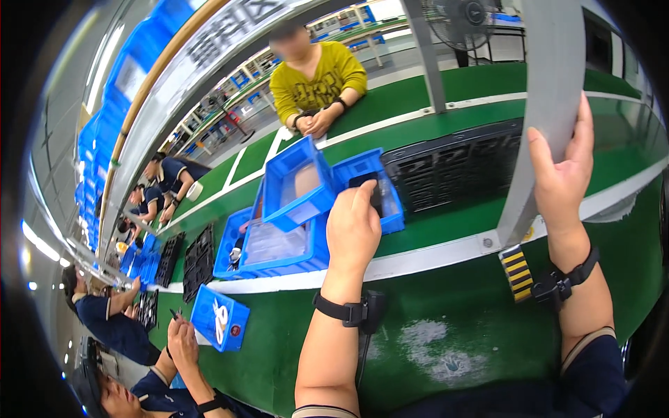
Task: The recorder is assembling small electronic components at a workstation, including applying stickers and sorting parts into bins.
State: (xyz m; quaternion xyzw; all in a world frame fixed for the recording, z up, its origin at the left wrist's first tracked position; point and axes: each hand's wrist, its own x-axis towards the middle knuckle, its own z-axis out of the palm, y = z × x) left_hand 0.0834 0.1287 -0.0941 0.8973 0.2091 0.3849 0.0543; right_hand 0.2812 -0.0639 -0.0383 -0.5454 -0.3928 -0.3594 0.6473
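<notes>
My left hand (352, 228) reaches over the edge of a blue bin (392, 182), its fingers drawn together. At the fingertips lies a flat black piece (377, 202); the fingers partly cover it, and what they pinch is hidden. My right hand (566, 164) is up against a grey metal post (550, 63), thumb on one side and fingers round the other. Close by my left hand, a tilted blue bin (296, 184) rests on top of another blue bin (279, 261) that has clear plastic inside.
A long black tray (456, 164) lies behind the post on the green bench (418, 306). A small blue box (219, 317) with white loops stands front left. A co-worker's hands (182, 341) hold a small dark thing nearby. Another person (317, 76) leans on the far side.
</notes>
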